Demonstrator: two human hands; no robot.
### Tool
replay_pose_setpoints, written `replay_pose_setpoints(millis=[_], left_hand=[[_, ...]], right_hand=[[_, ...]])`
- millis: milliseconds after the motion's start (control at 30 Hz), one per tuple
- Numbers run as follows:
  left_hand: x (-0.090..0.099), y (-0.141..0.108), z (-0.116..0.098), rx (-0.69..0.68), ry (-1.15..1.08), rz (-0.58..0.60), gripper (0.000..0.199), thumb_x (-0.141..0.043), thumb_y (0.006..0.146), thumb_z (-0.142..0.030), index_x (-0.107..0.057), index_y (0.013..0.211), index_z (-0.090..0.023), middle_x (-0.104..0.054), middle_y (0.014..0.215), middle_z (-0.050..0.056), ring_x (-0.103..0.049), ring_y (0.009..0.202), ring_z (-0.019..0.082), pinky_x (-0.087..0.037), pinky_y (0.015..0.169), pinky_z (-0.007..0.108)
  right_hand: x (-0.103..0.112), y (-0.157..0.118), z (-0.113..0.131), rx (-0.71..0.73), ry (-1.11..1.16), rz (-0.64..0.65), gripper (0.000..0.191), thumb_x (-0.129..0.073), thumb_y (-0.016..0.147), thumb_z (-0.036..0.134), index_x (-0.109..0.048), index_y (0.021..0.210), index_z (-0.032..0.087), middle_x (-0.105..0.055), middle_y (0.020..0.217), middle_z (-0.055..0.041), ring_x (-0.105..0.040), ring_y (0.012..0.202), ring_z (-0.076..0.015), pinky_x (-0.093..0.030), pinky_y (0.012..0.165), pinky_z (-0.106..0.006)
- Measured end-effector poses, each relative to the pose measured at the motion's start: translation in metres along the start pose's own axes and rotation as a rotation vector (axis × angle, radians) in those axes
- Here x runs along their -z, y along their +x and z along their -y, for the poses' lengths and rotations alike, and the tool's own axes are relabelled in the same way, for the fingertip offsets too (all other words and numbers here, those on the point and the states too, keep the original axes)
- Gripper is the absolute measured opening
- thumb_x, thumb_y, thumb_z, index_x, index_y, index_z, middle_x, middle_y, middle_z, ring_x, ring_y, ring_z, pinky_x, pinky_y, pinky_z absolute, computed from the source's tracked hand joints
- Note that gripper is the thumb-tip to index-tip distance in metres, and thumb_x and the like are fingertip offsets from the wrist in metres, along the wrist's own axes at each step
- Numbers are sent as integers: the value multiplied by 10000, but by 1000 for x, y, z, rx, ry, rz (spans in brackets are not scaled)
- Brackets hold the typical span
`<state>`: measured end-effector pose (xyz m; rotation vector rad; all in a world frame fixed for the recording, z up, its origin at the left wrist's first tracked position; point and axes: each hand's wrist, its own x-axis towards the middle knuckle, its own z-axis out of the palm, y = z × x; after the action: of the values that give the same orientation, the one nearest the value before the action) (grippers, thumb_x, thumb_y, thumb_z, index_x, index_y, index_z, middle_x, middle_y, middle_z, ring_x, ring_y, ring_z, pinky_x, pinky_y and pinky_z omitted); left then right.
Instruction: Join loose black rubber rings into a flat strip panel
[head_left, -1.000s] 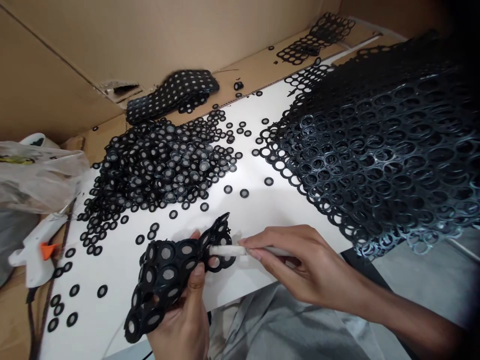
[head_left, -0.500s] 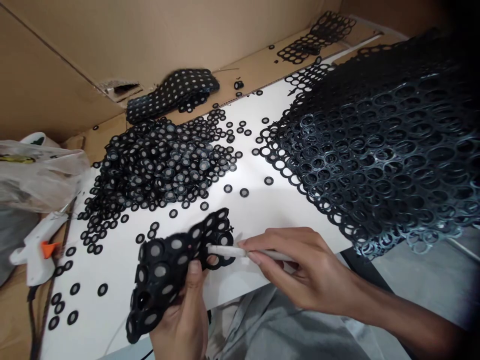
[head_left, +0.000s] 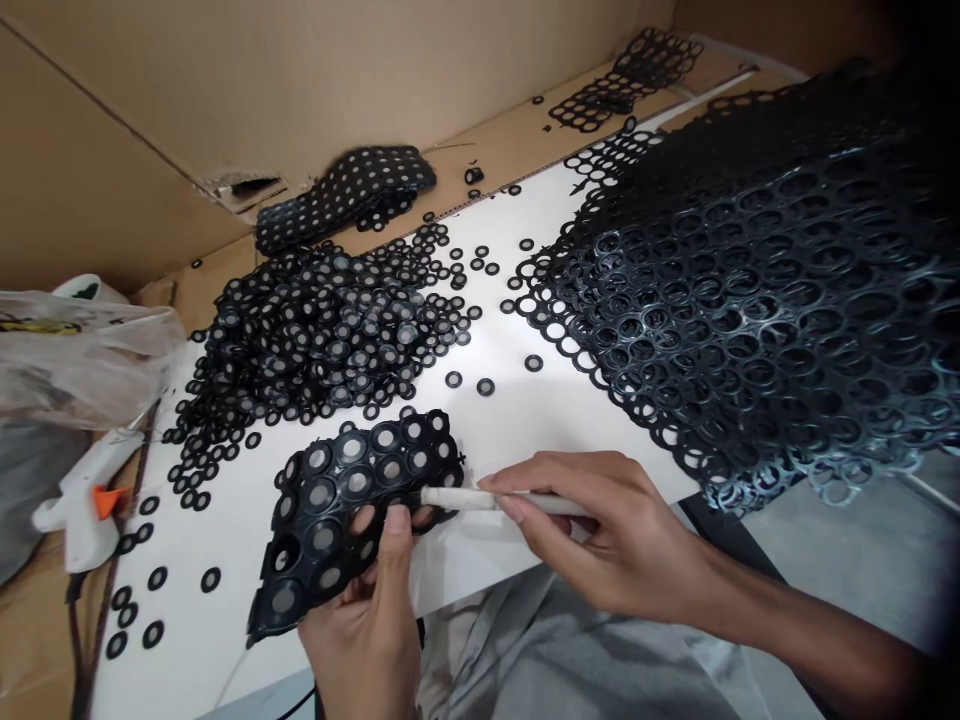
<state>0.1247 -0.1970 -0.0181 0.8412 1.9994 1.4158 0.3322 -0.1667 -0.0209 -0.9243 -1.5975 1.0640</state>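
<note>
My left hand [head_left: 371, 635] grips a small black rubbery sheet [head_left: 337, 505] by its lower edge, thumb on top and the other fingers mostly beneath. Rows of round holes cover the sheet, most showing pale centres; a few look open, with skin or dark gaps behind. Pinched in my right hand [head_left: 600, 535] is a slim white pen-like stick [head_left: 465, 498]. Its tip reaches the sheet's right part near my left thumb; whether it touches is unclear. Behind the sheet lies a heap of small black rings with pale centres [head_left: 322, 330].
A tall stack of black perforated sheets [head_left: 735, 300] fills the right. Loose rings dot the white board [head_left: 570, 420]. At the left are a white glue gun [head_left: 94, 495] and a clear plastic bag [head_left: 90, 350]. A folded dotted strip [head_left: 352, 190] lies by the cardboard wall [head_left: 337, 70].
My left hand has turned the sheet so its face lies flatter and shows more fully. The stick stays at the sheet's right side, its tip slightly shifted. My right hand has barely moved.
</note>
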Motion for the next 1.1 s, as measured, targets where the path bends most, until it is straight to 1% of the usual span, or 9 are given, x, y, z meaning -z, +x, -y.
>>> replay_pose_setpoints(millis=[67,200,300,400,467,600,767,900,1100], left_hand=[[-2,-1,-4,-3,9,-1,474,-993,834,-574,-829,1066,-194,-850,1067,72,-810,910,259,-665,1109,508],[-6,-3,-7,-22,-12,-16,463,-991,830,-590,-835,1025,-200,-844,1010,54,-796,941,244,-658,1114,453],[-7,-2,-7,3,-78,-13,457,-1017,806,-564,-835,1013,-199,-835,956,46,-794,911,232,-696,1015,389],[-7,0,-8,14,-140,6,429,-1037,800,-506,-828,1003,-191,-837,1001,41,-786,853,194,-710,915,313],[-8,0,-10,27,-226,5,410,-1049,795,-464,-810,985,-189,-828,992,24,-784,830,174,-716,872,286],[-10,1,-15,47,-346,-31,411,-1077,764,-400,-798,970,-178,-824,987,16,-800,849,166,-722,806,241],[-7,1,-15,94,-379,0,387,-1083,749,-368,-819,950,-169,-827,953,17,-815,772,169,-737,779,254],[-6,1,-12,86,-370,30,352,-1065,779,-374,-827,949,-180,-831,981,17,-826,788,176,-739,792,265],[-5,-1,-12,91,-310,47,396,-1064,780,-421,-829,993,-184,-838,1044,50,-842,939,222,-735,863,286]], right_hand=[[0,-1,0,-8,3,4,211,-702,1094,127,-799,1278,166,-856,1037,-29,-639,665,-99,-483,553,-228],[-1,-2,-2,17,8,-12,208,-705,1093,129,-796,1274,175,-838,999,-13,-586,616,-85,-450,522,-228],[-1,-1,-3,23,8,-12,199,-701,1095,129,-793,1266,171,-833,985,-13,-575,607,-82,-435,507,-229],[-2,-2,-3,25,0,-17,187,-703,1091,132,-794,1248,178,-843,986,-16,-591,613,-85,-435,498,-225],[-1,-3,-3,13,-5,-33,189,-711,1085,136,-793,1247,191,-851,997,-18,-602,612,-87,-437,489,-218],[-2,-6,-3,-37,-25,-55,178,-710,1088,149,-794,1232,209,-862,992,-14,-554,560,-77,-412,460,-211],[-3,-5,-2,-31,-14,-22,169,-710,1095,165,-793,1234,214,-860,992,-7,-604,595,-78,-432,486,-202],[-3,-4,-2,-38,-20,-20,154,-706,1101,175,-796,1221,207,-839,935,6,-602,592,-76,-443,493,-194],[-4,-4,-4,-3,-19,-12,174,-703,1105,149,-788,1251,192,-843,999,-6,-656,653,-80,-492,544,-185]])
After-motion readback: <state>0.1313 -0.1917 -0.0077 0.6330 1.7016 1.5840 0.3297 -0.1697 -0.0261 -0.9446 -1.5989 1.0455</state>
